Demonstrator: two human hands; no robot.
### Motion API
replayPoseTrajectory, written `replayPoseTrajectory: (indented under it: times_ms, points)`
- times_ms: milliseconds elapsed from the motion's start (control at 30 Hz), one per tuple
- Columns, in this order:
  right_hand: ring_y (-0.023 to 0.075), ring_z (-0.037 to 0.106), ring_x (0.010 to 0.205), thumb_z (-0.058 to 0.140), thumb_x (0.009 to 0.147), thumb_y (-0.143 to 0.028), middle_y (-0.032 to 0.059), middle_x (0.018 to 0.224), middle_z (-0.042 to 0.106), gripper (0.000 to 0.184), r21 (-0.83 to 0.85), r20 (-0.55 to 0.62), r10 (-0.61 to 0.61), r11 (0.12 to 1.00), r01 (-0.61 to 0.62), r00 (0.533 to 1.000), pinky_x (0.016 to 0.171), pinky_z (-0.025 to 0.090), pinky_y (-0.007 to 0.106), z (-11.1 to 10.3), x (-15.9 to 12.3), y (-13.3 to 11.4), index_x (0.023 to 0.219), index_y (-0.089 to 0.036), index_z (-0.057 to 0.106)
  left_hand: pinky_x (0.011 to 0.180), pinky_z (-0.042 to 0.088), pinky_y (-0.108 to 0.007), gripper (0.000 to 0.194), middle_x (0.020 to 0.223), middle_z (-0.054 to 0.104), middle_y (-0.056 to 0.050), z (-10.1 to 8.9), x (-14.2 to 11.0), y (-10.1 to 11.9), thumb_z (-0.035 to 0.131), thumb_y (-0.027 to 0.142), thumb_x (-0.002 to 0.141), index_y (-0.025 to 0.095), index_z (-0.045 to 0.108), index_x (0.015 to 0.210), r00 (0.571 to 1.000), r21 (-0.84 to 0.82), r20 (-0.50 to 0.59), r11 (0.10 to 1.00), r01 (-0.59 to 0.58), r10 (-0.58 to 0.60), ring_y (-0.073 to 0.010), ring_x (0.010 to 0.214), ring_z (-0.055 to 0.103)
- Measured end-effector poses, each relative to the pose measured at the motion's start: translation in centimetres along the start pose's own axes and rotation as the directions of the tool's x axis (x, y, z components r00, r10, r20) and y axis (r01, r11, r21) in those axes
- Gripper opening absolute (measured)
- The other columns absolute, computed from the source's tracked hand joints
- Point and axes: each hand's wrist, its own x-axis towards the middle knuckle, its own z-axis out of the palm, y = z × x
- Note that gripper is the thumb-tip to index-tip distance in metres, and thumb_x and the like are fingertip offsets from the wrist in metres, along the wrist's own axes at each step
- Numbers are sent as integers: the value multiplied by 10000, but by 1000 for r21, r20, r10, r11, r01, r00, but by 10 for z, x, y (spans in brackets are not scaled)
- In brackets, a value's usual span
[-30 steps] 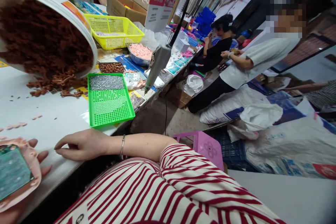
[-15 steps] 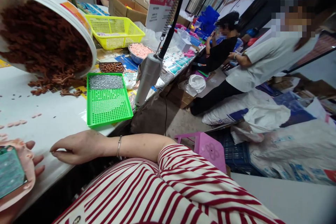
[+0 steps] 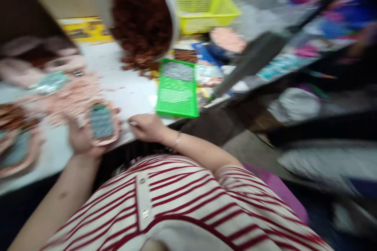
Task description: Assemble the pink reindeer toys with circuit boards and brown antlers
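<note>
My left hand (image 3: 80,138) holds a pink rounded case (image 3: 117,127) at the table's front edge. A grey-green rectangular panel (image 3: 101,120) sits in the case and faces up. To its right, my right hand (image 3: 149,128) is closed, fingertips pinched together. Between them shows a small pale spot, too blurred to name. Beyond the right hand lies a green perforated tray (image 3: 176,108), with many small silvery pieces (image 3: 178,70) in its far part. Small pink pieces (image 3: 73,100) are spread on the table behind my left hand.
A tipped white bucket (image 3: 174,11) spills brown pieces (image 3: 141,27) onto the table. Behind the tray stand a yellow basket (image 3: 206,23) and a bowl of pink pieces (image 3: 226,39). A grey hanging tool (image 3: 250,59) slants at right. More pink cases (image 3: 17,157) lie at left.
My view has swung left and down, so my left hand with the case and the pink pieces now show fully. The right fingers are now pinched more tightly.
</note>
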Motion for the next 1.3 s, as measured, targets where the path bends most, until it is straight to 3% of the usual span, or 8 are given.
replayPoseTrajectory:
  times_ms: [167,467,600,800,900,1033,1167,1300]
  points:
    - [170,659,674,527,981,-207,82,803,767,199,152,-154,-57,985,81,986,649,448,289,7,-8,7,985,-157,719,563,597,-354,874,1013,787,-192,-16,-5,-7,215,760,976,88,654,1320,997,20,27,998,-66,66,-258,673,753]
    - [174,659,640,537,974,-199,67,734,753,180,62,-196,-161,982,176,967,617,444,294,5,-10,0,931,-170,709,579,617,-351,676,1062,778,-190,-21,-6,-10,486,699,940,87,713,1114,979,37,181,994,-103,94,-254,711,759]
    - [167,676,635,542,965,-203,49,724,755,176,58,-147,-174,981,184,974,617,479,277,-1,-9,-2,907,-183,707,651,627,-332,513,1078,786,-159,-25,-11,-10,859,464,717,107,724,1060,982,116,121,980,-162,148,-242,746,763]
    - [128,629,588,524,980,-237,54,772,753,220,108,102,-216,973,205,971,580,460,247,-59,21,-5,1005,-166,731,695,610,-316,445,1012,786,-137,-28,-17,-2,893,224,660,97,715,1048,984,215,37,960,-177,173,-221,754,759]
    - [176,646,700,533,979,-307,99,884,769,273,-213,308,26,976,42,951,644,439,298,-89,69,11,1086,-174,746,727,601,-307,460,947,781,-122,-30,-13,-1,907,221,641,92,722,1042,984,166,91,972,-165,152,-205,770,747]
    - [264,666,823,475,976,-228,239,1007,761,331,-605,449,430,792,-88,784,673,393,360,-92,131,51,1008,-74,766,780,595,-303,467,914,779,-110,-34,-8,-3,923,209,616,91,737,1027,986,104,130,988,-118,104,-192,789,738]
    - [356,676,923,516,951,-224,319,1053,731,358,-701,437,526,707,-91,730,722,428,406,-70,152,80,1098,15,737,772,590,-288,473,910,777,-106,-38,-7,-2,933,236,625,97,743,1035,981,80,178,993,-86,70,-188,795,735]
    - [349,665,985,523,925,-209,254,1110,725,326,-717,448,501,696,-36,740,802,462,429,-69,143,80,1136,-67,726,777,583,-280,483,926,775,-104,-39,-8,-2,924,240,649,108,739,1076,976,84,209,993,-85,66,-185,816,732]
